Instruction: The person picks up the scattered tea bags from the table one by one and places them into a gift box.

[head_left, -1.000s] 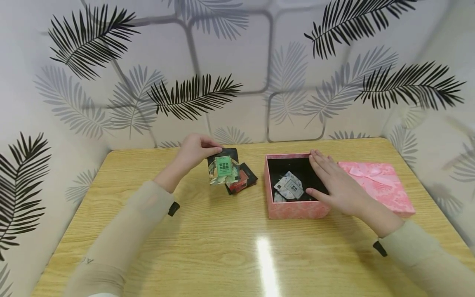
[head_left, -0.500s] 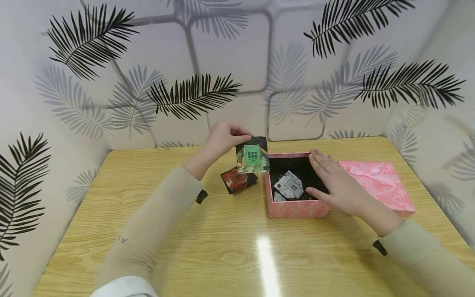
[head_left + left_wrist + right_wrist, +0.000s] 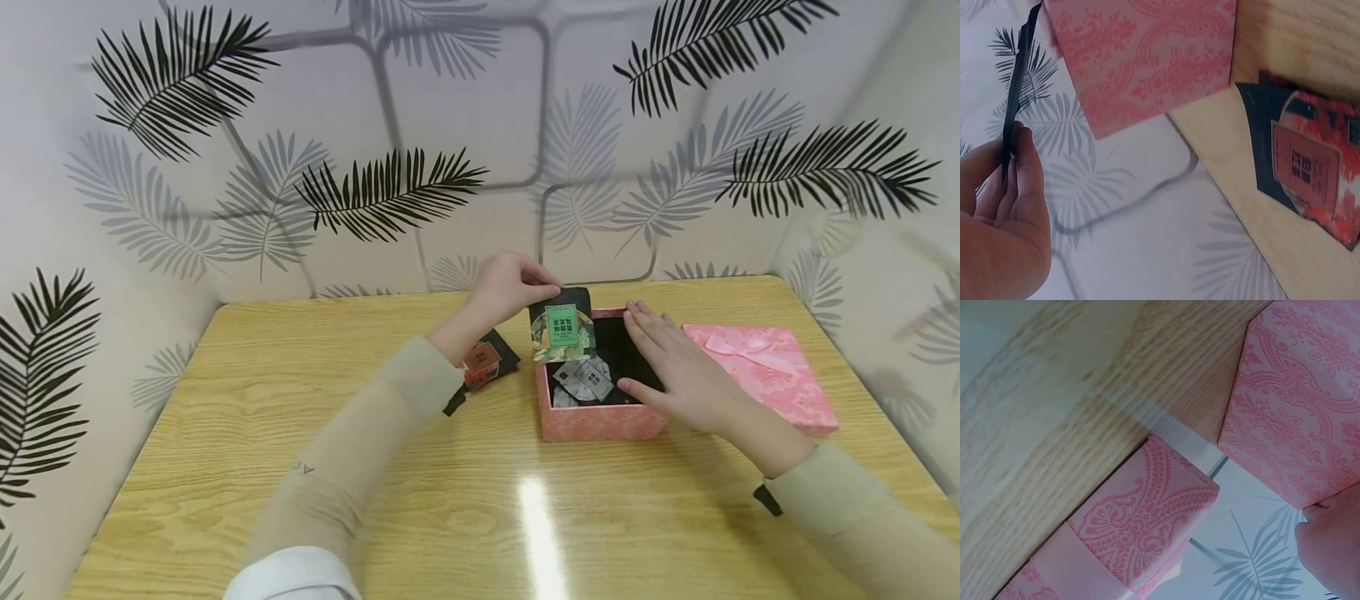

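Observation:
Between thumb and fingers, my left hand (image 3: 508,292) pinches a tea sachet (image 3: 562,327), black with a green label. It hangs upright over the left part of an open pink box (image 3: 603,425); the left wrist view shows the sachet (image 3: 1017,94) edge-on. Inside the box's black interior lie pale grey-white sachets (image 3: 588,381). My right hand (image 3: 686,379) rests on the box's right side with straight fingers. Red-and-black tea sachets (image 3: 483,360) lie on the table left of the box, partly hidden by the left sleeve and clearer in the left wrist view.
A pink lid with a ribbon bow (image 3: 757,358) lies right of the box, behind my right forearm. The wooden table (image 3: 420,500) meets a leaf-patterned wall covering (image 3: 480,125) at its back edge.
My left hand has carried the green-labelled sachet rightward from above the red sachets to over the box. The right hand and the box have stayed put.

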Tool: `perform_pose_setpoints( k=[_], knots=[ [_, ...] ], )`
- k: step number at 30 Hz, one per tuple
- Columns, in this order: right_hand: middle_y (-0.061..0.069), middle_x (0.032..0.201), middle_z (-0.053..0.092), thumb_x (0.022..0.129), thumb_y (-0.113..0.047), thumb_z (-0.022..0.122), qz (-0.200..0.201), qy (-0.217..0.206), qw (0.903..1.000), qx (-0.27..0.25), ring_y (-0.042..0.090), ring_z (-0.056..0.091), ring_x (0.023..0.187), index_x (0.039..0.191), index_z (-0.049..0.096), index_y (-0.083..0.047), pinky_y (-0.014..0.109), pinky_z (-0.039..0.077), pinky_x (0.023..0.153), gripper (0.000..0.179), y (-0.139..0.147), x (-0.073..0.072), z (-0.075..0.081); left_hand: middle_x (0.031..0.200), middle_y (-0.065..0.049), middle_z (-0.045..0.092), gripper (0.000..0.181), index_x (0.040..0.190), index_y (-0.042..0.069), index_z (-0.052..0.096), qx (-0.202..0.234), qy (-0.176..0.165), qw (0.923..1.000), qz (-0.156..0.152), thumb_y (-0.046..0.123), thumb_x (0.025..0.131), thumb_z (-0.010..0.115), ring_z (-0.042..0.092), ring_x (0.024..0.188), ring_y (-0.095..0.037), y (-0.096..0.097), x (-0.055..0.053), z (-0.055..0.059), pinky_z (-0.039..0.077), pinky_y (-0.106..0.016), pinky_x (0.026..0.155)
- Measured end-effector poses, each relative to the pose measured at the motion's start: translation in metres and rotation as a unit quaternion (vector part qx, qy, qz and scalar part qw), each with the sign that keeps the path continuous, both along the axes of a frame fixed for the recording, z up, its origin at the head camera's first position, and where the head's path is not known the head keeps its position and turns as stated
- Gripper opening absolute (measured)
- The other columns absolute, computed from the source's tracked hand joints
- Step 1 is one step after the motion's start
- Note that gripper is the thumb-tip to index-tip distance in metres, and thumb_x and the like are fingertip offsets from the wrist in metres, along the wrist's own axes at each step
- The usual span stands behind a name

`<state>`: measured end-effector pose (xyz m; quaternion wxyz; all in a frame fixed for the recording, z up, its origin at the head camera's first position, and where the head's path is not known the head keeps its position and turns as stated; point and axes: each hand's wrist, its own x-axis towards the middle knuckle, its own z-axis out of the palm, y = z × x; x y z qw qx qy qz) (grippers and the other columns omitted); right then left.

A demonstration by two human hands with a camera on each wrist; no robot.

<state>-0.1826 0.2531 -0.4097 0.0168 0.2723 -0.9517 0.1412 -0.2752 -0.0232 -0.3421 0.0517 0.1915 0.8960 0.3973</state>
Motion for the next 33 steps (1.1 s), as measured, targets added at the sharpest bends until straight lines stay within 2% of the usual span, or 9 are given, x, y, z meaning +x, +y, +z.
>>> perform_pose_setpoints(
  k=[10, 17, 22, 33],
  knots=[
    [0.024, 0.177, 0.015, 0.106, -0.045, 0.061, 0.002, 0.003, 1.0000, -0.005, 0.041, 0.015, 0.165, 0.168, 0.016, 0.003, 0.051, 0.007, 0.138, 0.090, 0.000, 0.000, 0.000, 0.110, -0.008, 0.082, 0.015, 0.110, 0.009, 0.084, 0.004, 0.000, 0.9992, -0.039, 0.018, 0.100, 0.077, 0.077, 0.102, -0.021, 0.021, 0.006, -0.013, 0.061, -0.027, 0.086],
    [0.023, 0.177, 0.014, 0.107, -0.045, 0.061, 0.001, -0.004, 1.0000, -0.005, 0.041, 0.014, 0.166, 0.169, 0.014, 0.001, 0.050, 0.005, 0.138, 0.091, 0.001, 0.000, 0.000, 0.108, -0.004, 0.082, 0.013, 0.107, 0.011, 0.085, -0.040, 0.006, 0.9973, -0.061, 0.019, 0.099, 0.078, 0.075, 0.099, -0.018, 0.031, 0.009, -0.024, 0.060, -0.025, 0.084],
    [0.024, 0.177, 0.015, 0.106, -0.044, 0.061, 0.004, -0.001, 1.0000, -0.006, 0.042, 0.015, 0.165, 0.169, 0.015, 0.002, 0.046, 0.002, 0.138, 0.090, 0.001, 0.000, -0.001, 0.105, -0.002, 0.083, 0.012, 0.106, 0.013, 0.085, -0.071, 0.006, 0.9948, -0.073, 0.019, 0.100, 0.077, 0.075, 0.098, -0.017, 0.034, 0.013, -0.028, 0.060, -0.026, 0.084],
    [0.022, 0.178, 0.013, 0.107, -0.046, 0.060, -0.002, -0.011, 0.9999, -0.003, 0.041, 0.013, 0.166, 0.169, 0.014, 0.001, 0.050, 0.006, 0.138, 0.090, 0.001, -0.001, -0.001, 0.103, 0.002, 0.083, 0.009, 0.103, 0.016, 0.085, -0.128, 0.048, 0.9859, -0.097, 0.019, 0.099, 0.078, 0.075, 0.096, -0.011, 0.039, 0.015, -0.033, 0.060, -0.021, 0.085]
  ],
)
